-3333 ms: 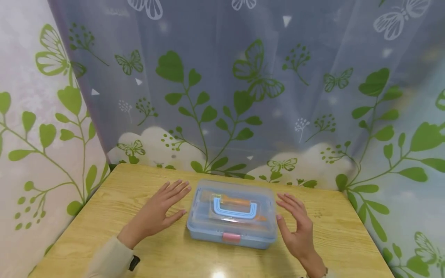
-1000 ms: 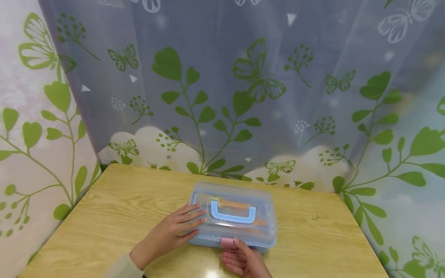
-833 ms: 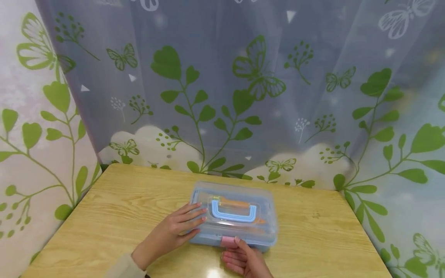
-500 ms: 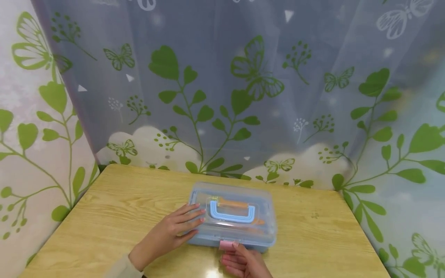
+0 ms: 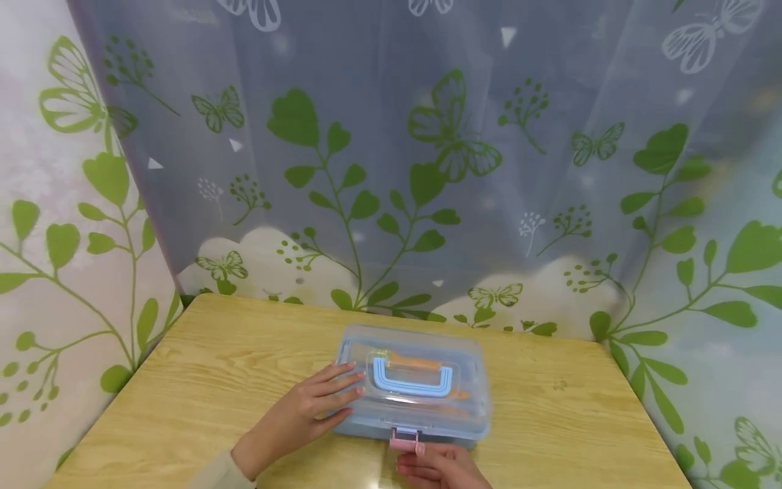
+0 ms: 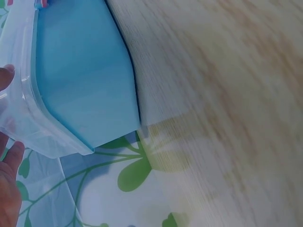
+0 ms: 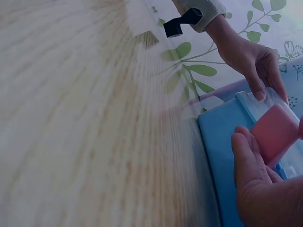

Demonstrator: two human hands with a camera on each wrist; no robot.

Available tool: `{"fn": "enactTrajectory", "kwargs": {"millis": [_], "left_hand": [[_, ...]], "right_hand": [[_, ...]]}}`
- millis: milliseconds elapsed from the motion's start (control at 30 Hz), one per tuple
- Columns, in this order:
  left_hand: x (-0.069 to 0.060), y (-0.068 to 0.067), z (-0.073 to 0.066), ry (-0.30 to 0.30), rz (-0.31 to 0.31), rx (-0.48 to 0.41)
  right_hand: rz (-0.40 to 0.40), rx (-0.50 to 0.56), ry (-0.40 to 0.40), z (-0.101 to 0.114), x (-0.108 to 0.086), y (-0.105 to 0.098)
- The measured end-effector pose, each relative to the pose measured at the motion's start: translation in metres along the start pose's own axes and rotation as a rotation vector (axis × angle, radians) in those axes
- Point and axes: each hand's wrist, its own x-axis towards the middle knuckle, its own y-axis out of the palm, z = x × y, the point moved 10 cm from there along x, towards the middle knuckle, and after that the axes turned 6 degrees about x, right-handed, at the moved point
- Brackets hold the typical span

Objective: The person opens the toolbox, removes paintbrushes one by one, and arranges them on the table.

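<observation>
Wooden table (image 5: pixel 550 414), blue box (image 5: pixel 427 411), handle (image 5: pixel 412 389) in head view alone

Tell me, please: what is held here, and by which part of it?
The right hand pinches the pink latch near its right end; the left hand rests on the clear lid, holding nothing.

Seeing a box (image 5: pixel 362 426) sitting on a table (image 5: pixel 562 435), with cloth (image 5: pixel 379 156) hanging behind and on both sides. Finding a lid (image 5: pixel 472 380) lying on top of the box, a handle (image 5: pixel 412 389) resting on the lid, and a thing (image 5: pixel 418 362) lying inside, under it. Spotting a latch (image 5: pixel 404 443) sitting at the front, a right hand (image 5: pixel 442 465) touching it there, and a left hand (image 5: pixel 302 404) resting at the box's left end.
</observation>
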Motion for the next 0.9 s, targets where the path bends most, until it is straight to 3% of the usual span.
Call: {"fn": "enactTrajectory", "kwargs": {"millis": [300,767,900], "left_hand": [[-0.002,0.003,-0.002,-0.004,-0.009,-0.013],[0.003,0.006,0.001,-0.016,0.008,-0.02],[0.003,0.005,-0.001,-0.007,0.001,0.005]], "right_hand": [[-0.042,-0.078,0.015,-0.002,-0.003,-0.012],[0.069,-0.255,-0.084,0.021,-0.007,-0.012],[0.114,-0.362,-0.15,0.026,-0.007,-0.007]]}}
